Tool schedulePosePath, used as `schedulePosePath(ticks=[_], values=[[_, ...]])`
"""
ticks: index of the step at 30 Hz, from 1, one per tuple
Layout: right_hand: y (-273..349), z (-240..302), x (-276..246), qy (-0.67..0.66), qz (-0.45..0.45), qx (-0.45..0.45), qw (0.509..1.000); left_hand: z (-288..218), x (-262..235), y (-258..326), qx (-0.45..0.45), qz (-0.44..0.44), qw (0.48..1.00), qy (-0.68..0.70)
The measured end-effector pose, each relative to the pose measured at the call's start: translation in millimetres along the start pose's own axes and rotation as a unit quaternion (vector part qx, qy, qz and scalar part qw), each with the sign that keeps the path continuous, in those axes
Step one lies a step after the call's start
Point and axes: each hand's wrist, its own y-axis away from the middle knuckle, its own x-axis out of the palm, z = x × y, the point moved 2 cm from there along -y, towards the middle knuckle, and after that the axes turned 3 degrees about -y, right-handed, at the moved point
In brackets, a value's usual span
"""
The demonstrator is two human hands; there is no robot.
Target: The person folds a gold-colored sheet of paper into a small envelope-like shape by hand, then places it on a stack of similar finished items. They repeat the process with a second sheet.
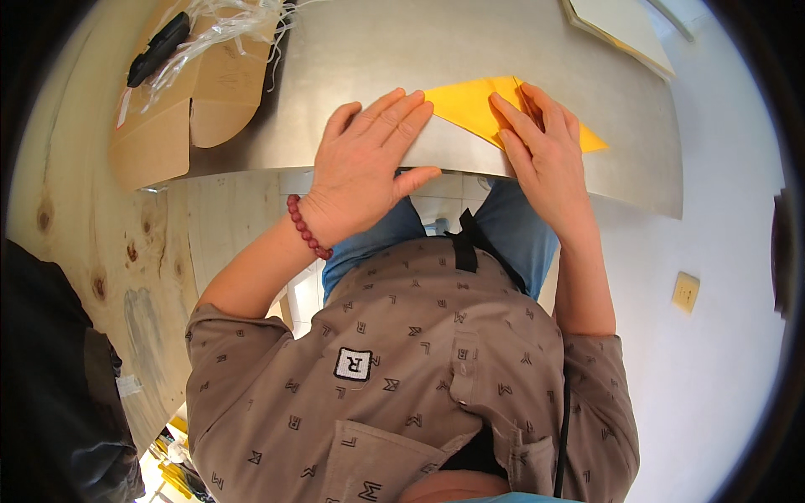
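Note:
A piece of yellow folded paper (pixel 465 106) lies near the front edge of the metal table, its folds making a pointed, triangular shape. My left hand (pixel 362 151) is spread flat with its palm down, and its fingertips touch the paper's left corner. Its thumb sticks out past the table edge. On the right part of the paper, my right hand (pixel 545 147) has its fingers bent around a raised fold, with the thumb and index finger pressing on the surface. Part of the fold is hidden under those fingers.
At the far left of the metal table (pixel 369 42) stands an open cardboard box (pixel 222 92) with clear plastic strips (pixel 226 33) and a black object (pixel 159 49) on it. A pale flat board or stack (pixel 625 33) lies at the far right. A white wall (pixel 646 352) borders the right side.

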Motion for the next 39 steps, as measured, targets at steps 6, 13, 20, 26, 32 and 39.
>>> schedulePosePath(ticks=[6, 13, 20, 26, 32, 39], values=[[2, -3, 1, -0.009, -0.015, -0.004, 1.0, -7, 3, -3, -0.002, -0.02, 1.0, -0.009], [-2, 13, -30, 0.032, -0.054, -0.092, 0.994, -7, 10, -2, 0.007, -0.055, 0.998, -0.019], [-14, 33, -2, 0.075, 0.035, -0.174, 0.981, -5, 12, 0, 0.005, -0.047, 0.998, -0.036], [4, 23, -9, 0.109, 0.053, -0.168, 0.978, -5, 14, 0, 0.007, -0.068, 0.997, -0.033], [23, 21, -31, 0.11, 0.064, -0.144, 0.981, -6, 12, -1, 0.007, -0.062, 0.998, -0.029], [52, 14, -52, 0.145, 0.062, -0.111, 0.981, -7, 11, -2, 0.011, -0.059, 0.998, -0.038]])
